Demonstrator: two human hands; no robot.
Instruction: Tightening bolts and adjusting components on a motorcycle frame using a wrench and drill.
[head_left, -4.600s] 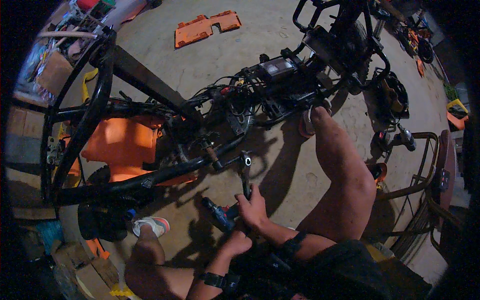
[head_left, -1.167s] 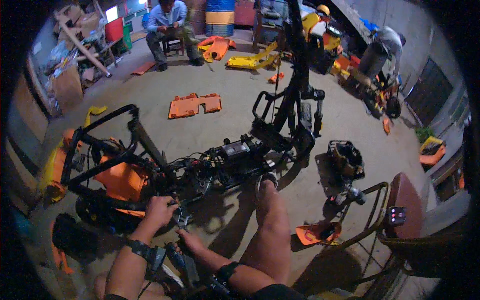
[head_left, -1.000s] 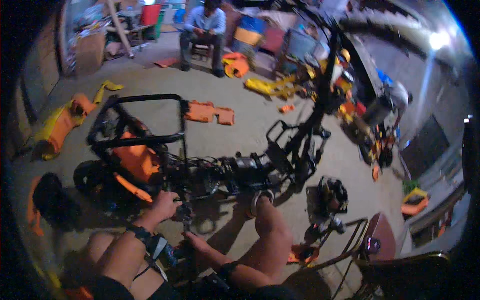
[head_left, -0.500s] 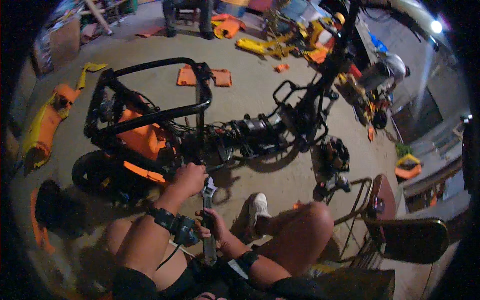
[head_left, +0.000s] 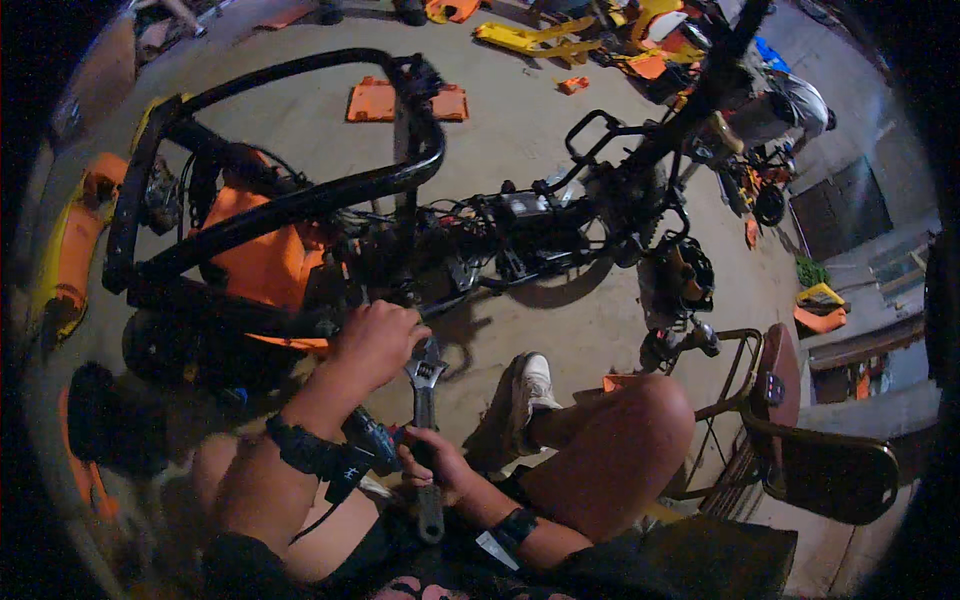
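My left hand (head_left: 375, 343) reaches to the near side of a stripped vehicle frame (head_left: 300, 225) of black tubing, below its orange panel (head_left: 262, 250). Its fingers are curled, and what they grip is hidden. An adjustable wrench (head_left: 424, 405) stands nearly upright over my lap, its jaw end close beside my left fingertips. My right hand (head_left: 440, 460) is closed around the wrench's handle, whose lower end shows beneath the hand. Between my left wrist and right hand is a blue and black object (head_left: 373, 440) with a bit of red, partly hidden.
An orange panel (head_left: 372, 100) lies on the floor beyond the frame. Yellow and orange body parts (head_left: 535, 38) are heaped at the far right. A folding chair (head_left: 830, 470) stands to my right. A dark round-edged thing (head_left: 115, 425) is at left. Another person (head_left: 785, 105) bends at the far right.
The whole view has shifted, and the frame now looks larger and nearer. Both hands keep their places, left at the frame and right on the wrench. More of the blue object shows.
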